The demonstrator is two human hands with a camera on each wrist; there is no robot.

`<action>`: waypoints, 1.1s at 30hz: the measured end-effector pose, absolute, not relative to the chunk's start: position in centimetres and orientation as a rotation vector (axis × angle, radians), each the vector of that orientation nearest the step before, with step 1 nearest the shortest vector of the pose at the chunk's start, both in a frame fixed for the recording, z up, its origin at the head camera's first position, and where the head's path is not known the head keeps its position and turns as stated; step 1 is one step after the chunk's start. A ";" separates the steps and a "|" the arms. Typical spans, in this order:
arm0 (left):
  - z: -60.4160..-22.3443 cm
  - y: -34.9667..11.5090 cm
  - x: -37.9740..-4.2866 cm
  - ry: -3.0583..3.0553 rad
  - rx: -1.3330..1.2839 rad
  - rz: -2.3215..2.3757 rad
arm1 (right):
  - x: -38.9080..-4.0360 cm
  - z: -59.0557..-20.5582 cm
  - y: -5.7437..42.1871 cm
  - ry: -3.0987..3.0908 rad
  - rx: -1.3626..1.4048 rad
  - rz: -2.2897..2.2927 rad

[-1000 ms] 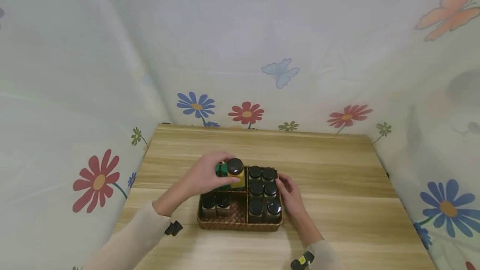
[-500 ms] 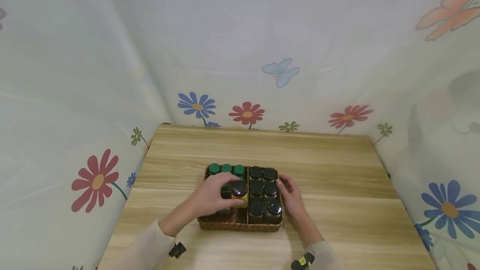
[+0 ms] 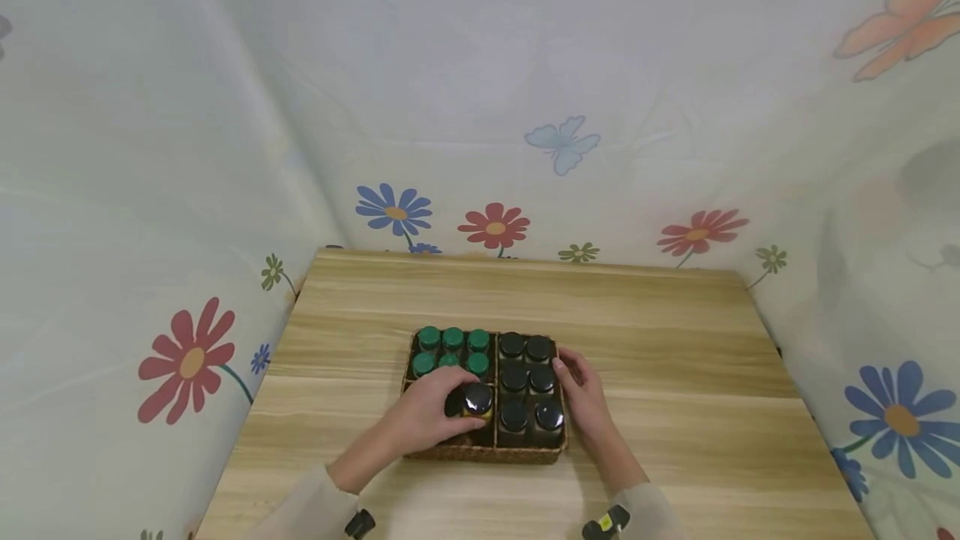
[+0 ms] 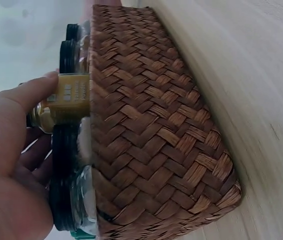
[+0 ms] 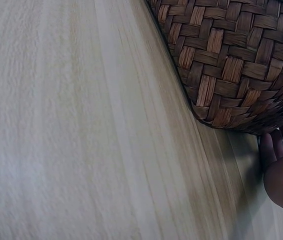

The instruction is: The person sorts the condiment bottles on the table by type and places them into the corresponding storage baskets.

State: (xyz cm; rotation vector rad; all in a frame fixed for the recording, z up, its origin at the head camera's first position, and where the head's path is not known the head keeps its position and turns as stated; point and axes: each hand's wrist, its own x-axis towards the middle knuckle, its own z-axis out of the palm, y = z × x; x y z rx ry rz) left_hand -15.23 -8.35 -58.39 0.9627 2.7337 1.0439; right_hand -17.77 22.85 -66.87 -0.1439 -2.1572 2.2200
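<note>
My left hand (image 3: 431, 413) grips a small spice jar (image 3: 477, 398) with a glossy black lid, over the front-left compartment of a brown woven basket (image 3: 480, 452). The left wrist view shows the jar's yellow label (image 4: 71, 97), pinched by the thumb, with its lower end behind the basket rim. Beside it, nearer the palm, stand two black-lidded jars (image 4: 64, 152), hidden by the hand in the head view. At the basket's right side, my right hand (image 3: 587, 398) rests its fingers against the wall; the right wrist view shows these fingers (image 5: 279, 145) at the woven corner.
Several green-lidded jars (image 3: 452, 338) fill the back-left compartment, and several black-lidded jars (image 3: 513, 377) the right one. Dividers separate them. The basket stands on a light wooden table (image 3: 675, 357), with a flower-patterned curtain (image 3: 637, 148) around it.
My left hand has brought the jar from above the green-lidded jars towards me and down into the front-left compartment. The right hand and the basket have stayed put.
</note>
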 end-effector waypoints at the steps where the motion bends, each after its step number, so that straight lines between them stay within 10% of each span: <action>1: -58.5 -8.3 -15.2 2.746 0.965 1.026 | -17.8 -66.9 22.8 -2.159 -0.143 2.215; 33: -59.5 -7.4 -15.0 2.921 1.041 0.648 | -17.8 -66.5 22.6 -2.191 -0.198 2.193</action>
